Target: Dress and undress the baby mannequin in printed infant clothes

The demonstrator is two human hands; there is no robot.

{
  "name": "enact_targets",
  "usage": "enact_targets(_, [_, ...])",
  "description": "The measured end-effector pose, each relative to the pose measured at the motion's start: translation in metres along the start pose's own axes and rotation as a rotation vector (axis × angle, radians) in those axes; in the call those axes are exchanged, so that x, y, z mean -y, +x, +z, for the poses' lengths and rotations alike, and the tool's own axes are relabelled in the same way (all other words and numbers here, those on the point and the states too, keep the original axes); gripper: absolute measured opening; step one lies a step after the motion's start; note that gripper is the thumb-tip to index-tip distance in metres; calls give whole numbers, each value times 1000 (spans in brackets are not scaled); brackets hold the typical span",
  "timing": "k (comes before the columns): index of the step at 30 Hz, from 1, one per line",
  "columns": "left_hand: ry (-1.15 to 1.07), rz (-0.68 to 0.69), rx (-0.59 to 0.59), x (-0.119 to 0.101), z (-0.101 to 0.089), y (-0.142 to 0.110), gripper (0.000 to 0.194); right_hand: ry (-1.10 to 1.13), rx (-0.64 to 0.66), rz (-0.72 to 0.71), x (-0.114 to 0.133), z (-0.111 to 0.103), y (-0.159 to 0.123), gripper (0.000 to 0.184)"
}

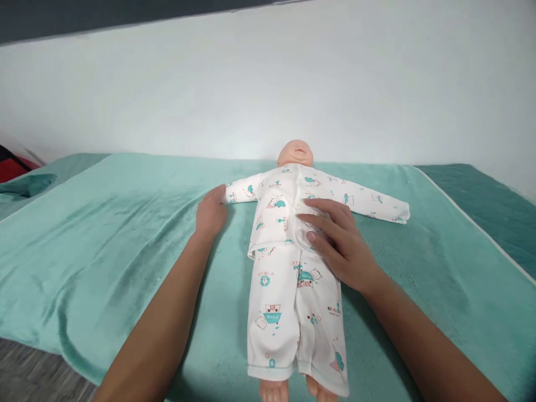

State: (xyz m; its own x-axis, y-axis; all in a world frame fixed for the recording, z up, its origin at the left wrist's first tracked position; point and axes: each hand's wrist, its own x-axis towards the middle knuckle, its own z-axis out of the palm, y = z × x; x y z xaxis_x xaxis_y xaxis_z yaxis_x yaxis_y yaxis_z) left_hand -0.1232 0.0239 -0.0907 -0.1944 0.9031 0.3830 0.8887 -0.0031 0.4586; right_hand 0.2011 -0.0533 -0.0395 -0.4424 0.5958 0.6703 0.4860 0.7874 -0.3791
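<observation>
A baby doll [296, 153] lies on its back, wearing a white long-sleeved shirt [274, 215] and white trousers [274, 312], both printed with small teal and pink figures. Closed at the end of the sleeve on the left, my left hand [211, 212] hides the cuff and whatever of the doll's hand is in it. My right hand [335, 234] rests over the shirt's front opening with its fingers apart, and its fingertips touch the fabric near the front edge. The other sleeve [377, 206] stretches out to the right, and no doll hand shows at its cuff. Bare doll feet [274, 389] stick out below the trouser legs.
A teal plush blanket [138, 223] with wrinkles on the left lies under the doll. Darker teal cloth [481, 195] shows at the right. A white wall [209, 95] stands behind. At the far left is a red and black item [12, 164]; grey flooring [33, 371] shows lower left.
</observation>
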Motion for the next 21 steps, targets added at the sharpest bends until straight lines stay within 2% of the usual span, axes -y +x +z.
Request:
enact_targets(6, [5, 3, 10, 0, 0, 0, 68, -14, 71, -13, 0, -3, 2, 28])
enact_targets(11, [-24, 23, -17, 2, 1, 0, 66, -4, 38, 16, 2, -3, 1, 16])
enact_targets(15, [-81, 14, -100, -1, -1, -1, 65, -68, 1, -40, 9, -3, 1, 14])
enact_targets(19, [-158, 17, -210, -7, -7, -3, 62, -141, 75, -148, 23, 1, 2, 25])
enact_targets(21, [-180, 50, -247, -10, -9, -5, 57, -172, 115, -144, 29, 4, 2, 28])
